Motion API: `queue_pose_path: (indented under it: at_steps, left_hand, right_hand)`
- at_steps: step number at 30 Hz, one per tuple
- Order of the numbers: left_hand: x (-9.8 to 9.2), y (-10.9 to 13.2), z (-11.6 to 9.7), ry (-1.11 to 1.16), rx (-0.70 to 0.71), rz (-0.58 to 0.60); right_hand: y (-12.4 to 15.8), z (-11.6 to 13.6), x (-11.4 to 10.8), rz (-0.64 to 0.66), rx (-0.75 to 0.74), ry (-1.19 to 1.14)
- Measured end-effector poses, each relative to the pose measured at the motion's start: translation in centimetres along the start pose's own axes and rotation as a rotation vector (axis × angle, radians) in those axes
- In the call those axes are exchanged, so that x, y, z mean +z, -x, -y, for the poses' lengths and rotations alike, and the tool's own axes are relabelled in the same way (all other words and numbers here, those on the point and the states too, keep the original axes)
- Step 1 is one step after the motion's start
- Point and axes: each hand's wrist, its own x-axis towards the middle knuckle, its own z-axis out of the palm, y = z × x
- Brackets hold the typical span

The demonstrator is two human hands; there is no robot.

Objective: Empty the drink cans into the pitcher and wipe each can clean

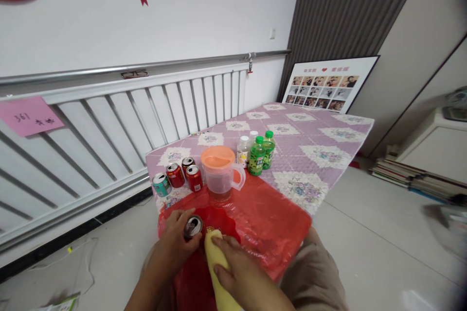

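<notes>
My left hand (177,238) is closed around an opened drink can (193,226), its silver top facing up. The can is over a red dish with a scalloped rim (229,223). My right hand (241,265) grips a yellow cloth (217,252), bunched lengthwise, with its upper end over the dish, just right of the can. Beneath lies a red plastic sheet (270,209), spread over the near part of the table. A clear pitcher with an orange lid (219,170) stands just beyond the dish and has a little liquid at its bottom.
Left of the pitcher stand several opened cans, including a teal can (161,184) and a red can (194,178). To its right are bottles with green caps (256,158) and white caps (242,150). A flowered cloth (301,129) covers the table; a radiator (146,116) runs along the wall.
</notes>
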Motion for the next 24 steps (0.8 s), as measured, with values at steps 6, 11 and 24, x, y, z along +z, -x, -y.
queue_pose_path:
  at_steps: [6, 11, 24]
  left_hand:
    - [-0.4, -0.5, -0.8, -0.103, -0.042, 0.012]
    - [-1.6, -0.6, 0.4, 0.069, 0.056, 0.106]
    - [-1.7, -0.7, 1.5, 0.239, 0.082, 0.221]
  right_hand:
    - [0.0, -0.2, 0.5, 0.014, 0.008, -0.020]
    - [-0.4, -0.9, 0.7, 0.005, -0.010, -0.040]
    - [-0.6, -1.3, 0.8, -0.041, -0.023, -0.055]
